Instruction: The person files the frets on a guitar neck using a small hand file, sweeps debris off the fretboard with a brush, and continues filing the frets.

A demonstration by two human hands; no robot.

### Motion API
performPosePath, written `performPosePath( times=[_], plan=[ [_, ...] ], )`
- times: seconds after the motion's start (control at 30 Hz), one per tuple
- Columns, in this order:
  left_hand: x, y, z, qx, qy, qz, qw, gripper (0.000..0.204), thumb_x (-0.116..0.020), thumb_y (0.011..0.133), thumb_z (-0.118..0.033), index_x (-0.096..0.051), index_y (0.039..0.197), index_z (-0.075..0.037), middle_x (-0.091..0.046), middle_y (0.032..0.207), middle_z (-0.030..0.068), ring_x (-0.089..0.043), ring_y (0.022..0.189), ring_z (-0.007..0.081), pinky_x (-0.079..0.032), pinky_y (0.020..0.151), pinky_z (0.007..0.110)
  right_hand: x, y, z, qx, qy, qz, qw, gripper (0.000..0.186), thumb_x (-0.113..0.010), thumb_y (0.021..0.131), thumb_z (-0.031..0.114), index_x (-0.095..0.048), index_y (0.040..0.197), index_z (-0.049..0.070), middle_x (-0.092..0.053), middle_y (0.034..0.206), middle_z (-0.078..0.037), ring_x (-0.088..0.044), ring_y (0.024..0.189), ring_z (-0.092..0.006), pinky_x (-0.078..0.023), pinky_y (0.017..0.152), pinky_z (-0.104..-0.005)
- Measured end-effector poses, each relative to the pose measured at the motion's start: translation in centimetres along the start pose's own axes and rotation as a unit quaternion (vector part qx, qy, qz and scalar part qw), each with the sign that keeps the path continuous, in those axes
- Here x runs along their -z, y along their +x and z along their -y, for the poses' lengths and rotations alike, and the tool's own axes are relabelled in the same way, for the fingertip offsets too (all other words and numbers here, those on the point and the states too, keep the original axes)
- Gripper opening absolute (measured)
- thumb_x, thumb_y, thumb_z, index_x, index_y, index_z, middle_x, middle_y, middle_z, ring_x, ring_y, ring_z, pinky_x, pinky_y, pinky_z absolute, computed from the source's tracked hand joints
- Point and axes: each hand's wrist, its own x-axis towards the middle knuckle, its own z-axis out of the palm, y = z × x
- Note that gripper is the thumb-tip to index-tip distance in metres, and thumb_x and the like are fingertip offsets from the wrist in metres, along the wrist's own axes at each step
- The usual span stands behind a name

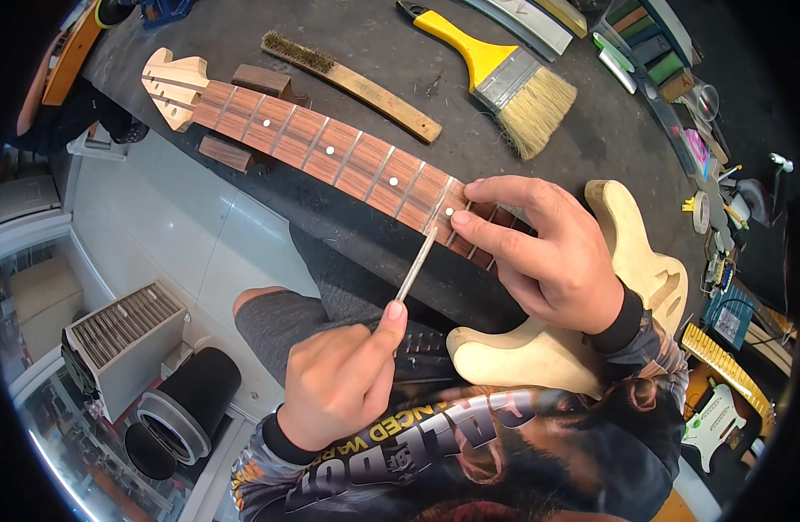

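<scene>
My left hand is closed around a slim, pale metal rod that looks like a small file, with the thumb stretched along it. Its tip touches the near edge of a guitar neck at a fret. The neck has a striped brown fretboard, white dots and a pale headstock. My right hand grips the neck just right of that tip, with thumb and forefinger pressed on the fretboard near a dot; its other fingers are partly hidden. The neck joins a bare wooden guitar body, which lies partly under my right forearm.
Dark wooden blocks support the neck near its headstock. On the dark bench lie a wooden wire brush and a yellow-handled paintbrush. Tools crowd the right side, beside another guitar. A black bin stands lower left.
</scene>
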Motion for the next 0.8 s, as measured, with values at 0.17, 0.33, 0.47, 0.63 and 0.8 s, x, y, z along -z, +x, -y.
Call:
performPosePath(
  times=[0.17,0.33,0.47,0.63,0.8],
  plan=[
    [-2.8,6.5,1.0,-0.036,-0.02,-0.089,0.995,0.045,-0.07,0.087,0.02,-0.079,0.129,0.009,-0.057,0.065,0.0116,-0.06,0.053,0.0269,-0.047,0.055,0.039,0.0,0.3,0.1,0.001,0.003,-0.001,1.0,0.062,-0.08,0.078,-0.005,-0.078,0.138,0.012,-0.072,0.132,-0.011,-0.074,0.099,-0.0263,-0.059,0.087,-0.0425],
    [-1.2,2.6,1.0,-0.023,-0.011,-0.027,0.999,0.064,-0.077,0.084,0.008,-0.072,0.147,0.002,-0.062,0.077,0.0085,-0.066,0.063,0.0271,-0.055,0.059,0.042,-0.1,0.0,0.0,-0.017,-0.001,0.002,1.0,0.061,-0.082,0.078,-0.003,-0.078,0.138,0.012,-0.072,0.132,-0.01,-0.073,0.099,-0.0262,-0.058,0.085,-0.0428],
    [-1.3,3.6,0.5,0.003,-0.01,-0.02,1.0,0.054,-0.075,0.087,0.013,-0.073,0.14,0.003,-0.065,0.079,0.0112,-0.067,0.065,0.0283,-0.053,0.06,0.041,-0.1,0.4,0.2,0.007,0.003,-0.002,1.0,0.061,-0.082,0.078,-0.004,-0.078,0.137,0.011,-0.072,0.13,-0.01,-0.072,0.098,-0.0264,-0.057,0.083,-0.0422],
    [-1.7,4.7,1.0,-0.024,0.0,-0.018,1.0,0.065,-0.078,0.084,0.008,-0.071,0.148,0.002,-0.059,0.078,0.0082,-0.065,0.064,0.0266,-0.054,0.059,0.042,0.0,0.2,0.1,-0.013,0.005,-0.012,1.0,0.061,-0.082,0.078,-0.004,-0.079,0.137,0.011,-0.072,0.129,-0.009,-0.072,0.098,-0.0261,-0.057,0.083,-0.0414],
    [-1.0,2.7,0.9,-0.014,-0.012,-0.022,1.0,0.064,-0.077,0.084,0.008,-0.071,0.147,0.003,-0.059,0.078,0.0081,-0.065,0.063,0.027,-0.054,0.058,0.042,0.0,0.7,0.4,-0.009,0.002,0.004,1.0,0.062,-0.082,0.077,-0.005,-0.078,0.137,0.01,-0.072,0.13,-0.01,-0.073,0.101,-0.027,-0.059,0.085,-0.0422]
  ],
)
